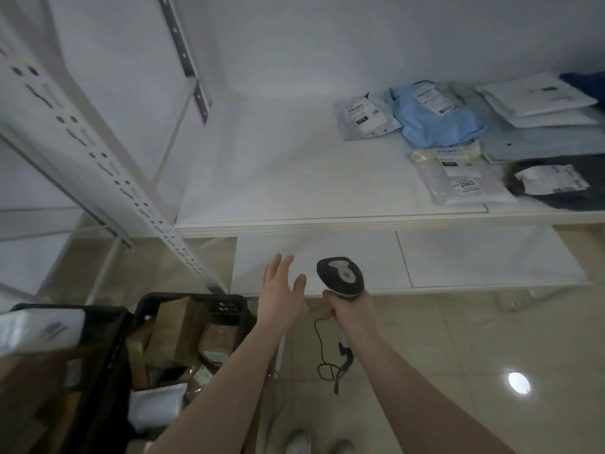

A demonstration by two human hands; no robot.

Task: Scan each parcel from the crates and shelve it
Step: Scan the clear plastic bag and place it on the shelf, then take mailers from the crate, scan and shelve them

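standing between crates and shelving, a person is working partway through a parcel run, the right hand (348, 308) wrapping its fingers around the handle of a barcode scanner (340, 276) whose head is pointing toward the shelf (278, 178) at twelve o'clock. the left hand (280, 290) is hanging flat with fingers spread and straight, holding nothing, just beside the scanner at its nine o'clock.

several parcels are already lying on the shelf toward two o'clock: a grey mailer (363, 117), a crumpled blue bag (437, 114), a clear packet (461, 176) with a printed label, a dark bag (553, 185), and a stack of white envelopes (540, 99) resting on a pale blue package. that cluster is suggesting a fair share of the job is done, though much of the shelf is lying bare to its left.

at eight o'clock a black crate (193, 306) is still sitting loaded with brown cardboard boxes (178, 332) and a white bag (157, 404), and a second crate (98, 355) further toward nine o'clock is carrying a white parcel (39, 326) on top. judging by these, plenty is waiting to be scanned and shelved. no parcel is in either hand, so the next pick from the crates looks likely. the scanner's cable (322, 355) is trailing across the tiled floor at six o'clock.
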